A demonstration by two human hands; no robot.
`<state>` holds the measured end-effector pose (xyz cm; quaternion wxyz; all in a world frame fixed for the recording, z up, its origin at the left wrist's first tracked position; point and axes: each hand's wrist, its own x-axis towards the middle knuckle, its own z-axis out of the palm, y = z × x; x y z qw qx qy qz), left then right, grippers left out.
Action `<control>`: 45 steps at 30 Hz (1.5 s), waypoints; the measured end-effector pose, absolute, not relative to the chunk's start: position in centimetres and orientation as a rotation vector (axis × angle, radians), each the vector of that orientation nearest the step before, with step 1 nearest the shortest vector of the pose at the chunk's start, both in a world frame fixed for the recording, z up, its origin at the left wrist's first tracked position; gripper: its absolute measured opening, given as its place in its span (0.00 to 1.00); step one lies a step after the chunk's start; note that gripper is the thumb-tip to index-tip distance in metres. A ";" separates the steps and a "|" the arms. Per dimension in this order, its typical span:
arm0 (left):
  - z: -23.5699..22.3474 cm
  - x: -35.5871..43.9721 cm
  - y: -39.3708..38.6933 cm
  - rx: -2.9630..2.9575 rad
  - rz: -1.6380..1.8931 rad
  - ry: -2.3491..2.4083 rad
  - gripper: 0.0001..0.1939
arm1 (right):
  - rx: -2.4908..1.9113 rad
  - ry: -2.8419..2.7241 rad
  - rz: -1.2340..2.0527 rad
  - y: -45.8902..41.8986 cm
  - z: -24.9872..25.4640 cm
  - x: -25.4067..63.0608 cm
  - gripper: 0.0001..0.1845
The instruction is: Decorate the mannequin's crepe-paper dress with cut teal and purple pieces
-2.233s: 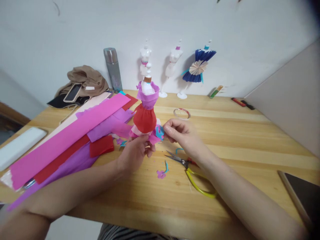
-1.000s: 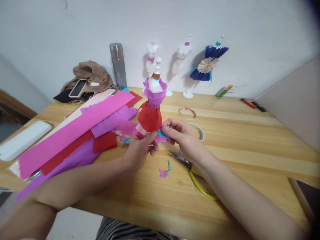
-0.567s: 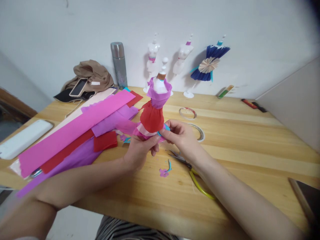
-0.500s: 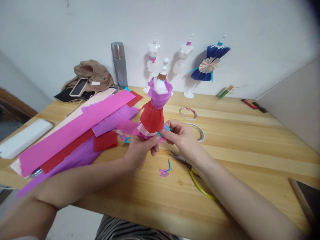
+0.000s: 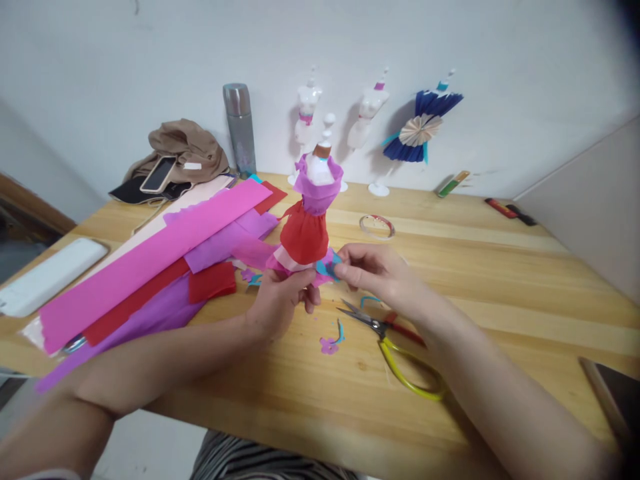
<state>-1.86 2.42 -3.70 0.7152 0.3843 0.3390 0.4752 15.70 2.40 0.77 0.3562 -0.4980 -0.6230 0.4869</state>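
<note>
A small white dress form stands upright in front of me, wearing a purple paper top, a red overskirt and pink layers below. My left hand is closed round the lower skirt, thumb in front; the form's stand is hidden behind it. At the skirt's right edge sits a blue paper piece with a bit of purple. My right hand pinches the outer tip of this blue paper between thumb and forefinger. Below the hands lie scissors with yellow and red handles, beside a purple paper flower.
Crepe paper strips cover the table's left side, near a white case. A grey flask, a phone on brown cloth and several more dress forms stand along the wall. A tape roll lies behind my right hand.
My right hand has shifted slightly right, drawing the blue paper outward so more of it shows. The scissors' handles are now more uncovered. The dress form has moved right with the view.
</note>
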 end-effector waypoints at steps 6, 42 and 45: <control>-3.5 -1.9 2.2 0.814 1.056 0.731 0.15 | -1.275 -1.495 1.309 2.2 -0.1 14.9 0.29; -2.1 -1.2 3.2 0.768 1.050 0.821 0.26 | -1.921 -2.286 0.533 -6.6 -3.8 23.6 0.25; -2.2 -1.2 3.1 0.765 1.054 0.816 0.27 | -1.885 -2.344 0.376 -7.8 -5.8 24.4 0.29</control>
